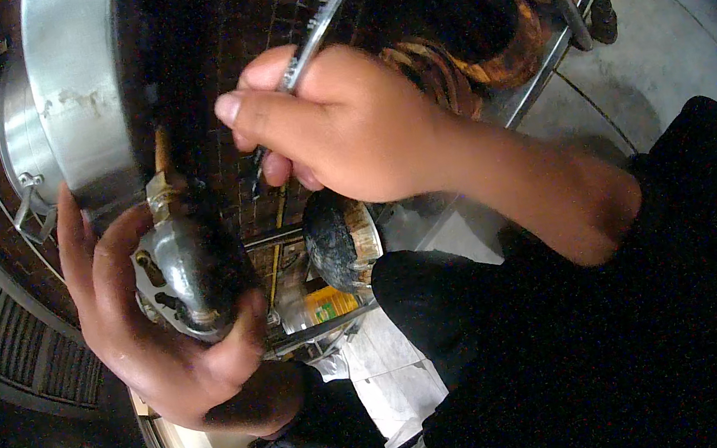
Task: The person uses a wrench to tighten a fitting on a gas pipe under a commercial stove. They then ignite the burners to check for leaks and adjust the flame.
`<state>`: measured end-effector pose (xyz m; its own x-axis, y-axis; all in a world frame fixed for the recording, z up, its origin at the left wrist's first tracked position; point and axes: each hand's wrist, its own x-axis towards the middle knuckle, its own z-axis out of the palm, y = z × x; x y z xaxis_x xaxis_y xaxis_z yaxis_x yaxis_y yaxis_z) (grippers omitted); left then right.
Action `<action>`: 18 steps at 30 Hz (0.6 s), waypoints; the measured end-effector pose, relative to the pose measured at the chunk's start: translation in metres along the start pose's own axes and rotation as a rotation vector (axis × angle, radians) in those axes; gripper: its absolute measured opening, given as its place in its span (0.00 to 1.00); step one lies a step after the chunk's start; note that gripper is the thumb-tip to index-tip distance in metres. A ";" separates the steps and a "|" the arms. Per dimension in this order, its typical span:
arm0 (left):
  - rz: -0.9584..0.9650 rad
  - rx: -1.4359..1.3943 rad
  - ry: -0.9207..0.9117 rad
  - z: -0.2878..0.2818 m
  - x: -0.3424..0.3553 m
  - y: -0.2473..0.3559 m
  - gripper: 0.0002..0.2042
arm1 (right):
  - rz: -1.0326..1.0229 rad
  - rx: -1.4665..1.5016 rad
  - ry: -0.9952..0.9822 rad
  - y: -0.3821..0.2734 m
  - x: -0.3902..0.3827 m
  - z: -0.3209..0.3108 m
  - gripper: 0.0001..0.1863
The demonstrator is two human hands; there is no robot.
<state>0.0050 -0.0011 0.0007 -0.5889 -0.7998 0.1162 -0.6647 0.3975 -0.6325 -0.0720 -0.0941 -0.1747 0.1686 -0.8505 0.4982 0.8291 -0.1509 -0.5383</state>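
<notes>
- Left hand [157, 353] was closed around the fitting [186, 271], thumb on its near side, forefinger curled toward its far end; right hand [345, 125] gripped the wrench [321, 23] toward its lower end.
- Pot [78, 89], just beyond the left fingers: whether they touched it could not be told. Lack of room might have meant knuckles scraped on its wall, had a hand slipped.
- Bowl [339, 245], blackened, below the right hand: a wrench dropped from a loose grip could have landed on or near it.
- Fitting, in the left palm: its smooth, rounded body could have twisted there under any hard turn.
- Wrench, slanting up and away from the right fist: with so much length above the fingers, a careless swing could have caught something.
- Nut [160, 195], brass, by the left forefinger: a badly seated tool might have chewed its corners.
- Rod [160, 151], slim, standing out past the nut: a sideways knock might have bent it.
</notes>
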 end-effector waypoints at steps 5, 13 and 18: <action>0.043 0.004 0.012 -0.002 0.007 0.000 0.40 | -0.355 -0.161 0.084 0.001 -0.008 0.005 0.15; 0.052 0.035 -0.002 -0.002 0.004 -0.001 0.41 | -0.539 -0.316 0.174 -0.008 -0.021 0.022 0.12; 0.042 0.096 -0.023 -0.002 0.000 -0.002 0.41 | -0.633 -0.347 0.173 0.006 -0.034 0.039 0.08</action>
<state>0.0056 -0.0005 0.0038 -0.6036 -0.7941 0.0714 -0.5920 0.3864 -0.7072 -0.0524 -0.0466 -0.1683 -0.3961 -0.6106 0.6857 0.5190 -0.7650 -0.3814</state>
